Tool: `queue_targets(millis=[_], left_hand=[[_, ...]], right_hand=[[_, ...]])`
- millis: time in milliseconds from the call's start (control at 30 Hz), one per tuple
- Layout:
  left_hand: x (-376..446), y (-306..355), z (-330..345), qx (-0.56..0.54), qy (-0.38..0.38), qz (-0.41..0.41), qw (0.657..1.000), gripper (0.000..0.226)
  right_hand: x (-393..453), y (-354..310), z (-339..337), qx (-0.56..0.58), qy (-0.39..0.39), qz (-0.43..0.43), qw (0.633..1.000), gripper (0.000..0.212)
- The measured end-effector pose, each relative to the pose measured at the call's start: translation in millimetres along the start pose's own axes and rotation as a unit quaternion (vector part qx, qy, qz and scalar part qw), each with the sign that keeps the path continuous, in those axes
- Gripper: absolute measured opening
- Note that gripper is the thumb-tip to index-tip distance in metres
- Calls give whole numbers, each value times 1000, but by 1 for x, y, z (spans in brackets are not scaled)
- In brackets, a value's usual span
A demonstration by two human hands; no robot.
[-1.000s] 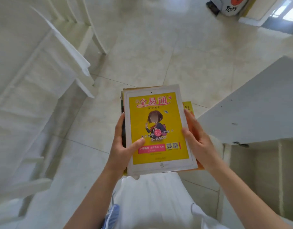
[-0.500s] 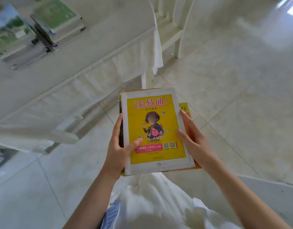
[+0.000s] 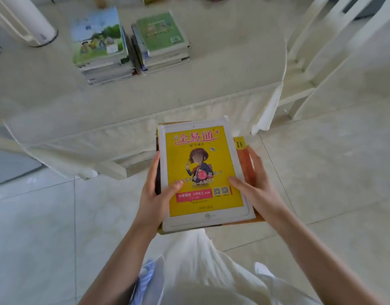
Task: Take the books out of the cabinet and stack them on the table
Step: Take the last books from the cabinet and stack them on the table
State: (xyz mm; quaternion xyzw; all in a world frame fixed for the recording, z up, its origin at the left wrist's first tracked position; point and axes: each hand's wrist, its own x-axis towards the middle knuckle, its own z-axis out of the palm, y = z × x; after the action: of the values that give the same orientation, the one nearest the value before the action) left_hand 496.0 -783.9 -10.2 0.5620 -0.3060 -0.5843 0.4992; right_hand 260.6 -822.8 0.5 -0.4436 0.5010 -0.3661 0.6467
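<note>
I hold a small pile of books (image 3: pixel 200 159) level in front of me; the top one has a yellow cover with a white border, and an orange book sticks out on the right. My left hand (image 3: pixel 156 194) grips the pile's left edge with the thumb on the cover. My right hand (image 3: pixel 255 186) grips the right edge, thumb on top. The table (image 3: pixel 222 84) with a white cloth lies just ahead. Two stacks stand on it: one topped by a blue-green picture cover (image 3: pixel 99 40), one by a green cover (image 3: pixel 161 34).
A white cylinder (image 3: pixel 33 23) stands at the table's far left. White chairs (image 3: pixel 335 51) stand to the right of the table. Pale floor tiles (image 3: pixel 321 172) lie below. My white clothing (image 3: pixel 200 271) fills the bottom centre.
The view has swung from the floor beside the cabinet round to the table, which now lies straight ahead with both stacks in sight. Both hands keep the same grip on the pile.
</note>
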Motion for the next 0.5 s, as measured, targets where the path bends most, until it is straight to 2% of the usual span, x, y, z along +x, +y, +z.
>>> queue_targets(millis=[67,167,267,400,500], left_hand=[[18,7,-4,0,7,4,1000,72],[56,22,-14,0,25,4,1000,73],[99,44,-22,8,34,3,999,78],[149,71,-26,12,24,3,1000,79],[188,87,-28,13,24,8,1000,76]], right_hand=[[23,-8,3,21,-5,23,999,83],[69,-25,6,22,-14,62,998,79],[123,-50,10,1,-5,134,991,83],[182,-71,18,-36,-38,168,984,53],[227,-88,18,-51,-61,196,977,51]])
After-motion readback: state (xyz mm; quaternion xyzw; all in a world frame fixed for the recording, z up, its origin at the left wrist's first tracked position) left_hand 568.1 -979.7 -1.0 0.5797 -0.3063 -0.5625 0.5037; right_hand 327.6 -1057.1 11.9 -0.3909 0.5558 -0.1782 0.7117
